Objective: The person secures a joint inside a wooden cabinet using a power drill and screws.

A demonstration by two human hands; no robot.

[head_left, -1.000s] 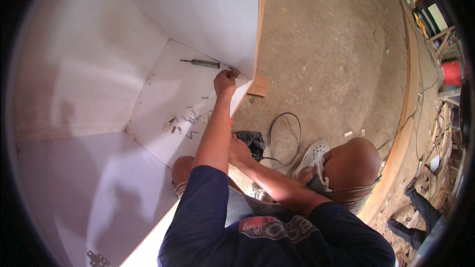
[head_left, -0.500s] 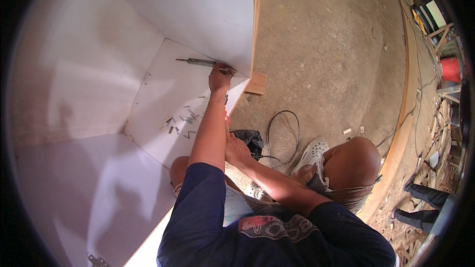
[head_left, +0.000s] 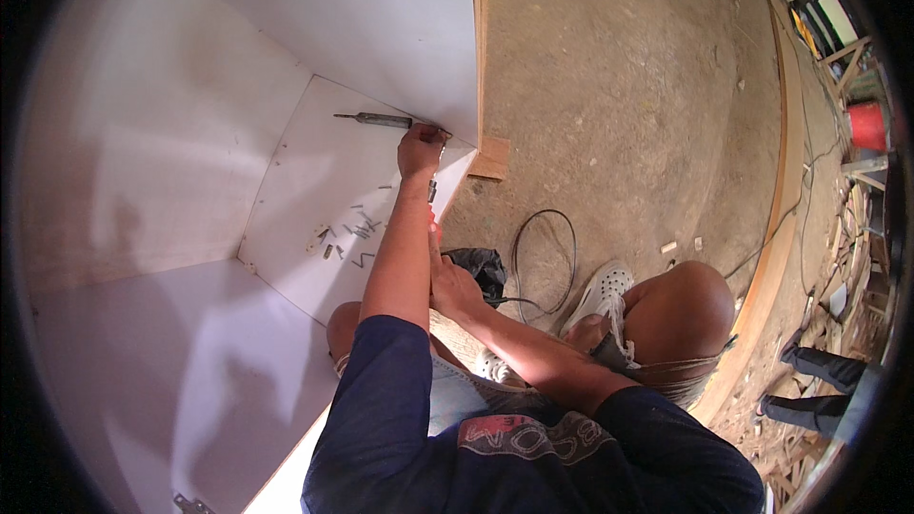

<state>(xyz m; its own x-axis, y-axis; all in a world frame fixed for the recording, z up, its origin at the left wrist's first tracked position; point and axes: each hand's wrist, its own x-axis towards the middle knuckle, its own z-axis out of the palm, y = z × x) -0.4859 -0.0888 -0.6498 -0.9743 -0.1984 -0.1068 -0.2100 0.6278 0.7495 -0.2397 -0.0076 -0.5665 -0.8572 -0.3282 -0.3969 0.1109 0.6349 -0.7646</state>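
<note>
My left hand (head_left: 419,154) is closed at the inner edge of the white cabinet (head_left: 286,200), where the upright panel meets the base board. Its fingers pinch close to the tip of a drill, and what they hold is too small to make out. Low beside my left forearm, my right hand (head_left: 455,287) is wrapped round a red power drill (head_left: 435,228), whose chuck points at the left fingers. The forearm hides part of the drill. A grey tool with a thin shaft (head_left: 383,120) lies just beyond my left hand. Several loose screws (head_left: 364,227) are scattered on the base board.
A black bag-like thing (head_left: 481,269) and a looped cable (head_left: 574,243) lie on the concrete floor by my shoe (head_left: 605,297). A wood block (head_left: 489,160) sits under the cabinet's corner. Farther right are a long plank (head_left: 785,162), a red bucket (head_left: 866,124) and another person's legs (head_left: 819,390).
The view has shifted slightly. Both hands stay near the same corner, with the drill's chuck now showing more clearly beside my left forearm.
</note>
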